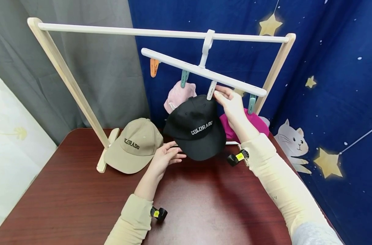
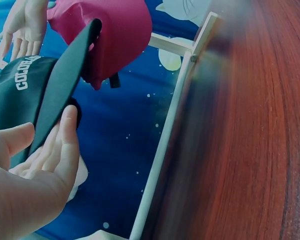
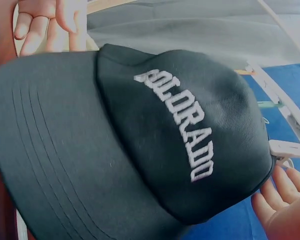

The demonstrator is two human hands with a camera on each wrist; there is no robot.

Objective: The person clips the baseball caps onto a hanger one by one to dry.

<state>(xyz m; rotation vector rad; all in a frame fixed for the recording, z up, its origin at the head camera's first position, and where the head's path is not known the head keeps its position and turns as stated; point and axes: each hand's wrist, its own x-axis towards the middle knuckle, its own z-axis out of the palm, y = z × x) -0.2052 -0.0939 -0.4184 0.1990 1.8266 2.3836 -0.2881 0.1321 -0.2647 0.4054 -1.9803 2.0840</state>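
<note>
A black baseball cap point(image 1: 198, 117) lettered COLORADO hangs tilted at a white clothespin point(image 1: 212, 90) on the white hanger point(image 1: 186, 64). At that clothespin, my right hand point(image 1: 233, 103) pinches with thumb and forefinger; its other fingers reach behind the cap's edge in the right wrist view. My left hand point(image 1: 166, 156) is at the cap's lower left. In the left wrist view, its fairly straight fingers point(image 2: 65, 145) lie under the brim point(image 2: 65, 85), the thumb apart. A pink cap point(image 1: 180, 97) and a magenta cap point(image 1: 256, 124) hang from teal clothespins beside and behind it.
A beige cap point(image 1: 134, 144) sits on the dark red table point(image 1: 66, 197) at the left, against the foot of the wooden rack point(image 1: 72, 85). An orange clothespin point(image 1: 154, 67) dangles at the hanger's left end. A blue starry curtain point(image 1: 326, 85) hangs behind.
</note>
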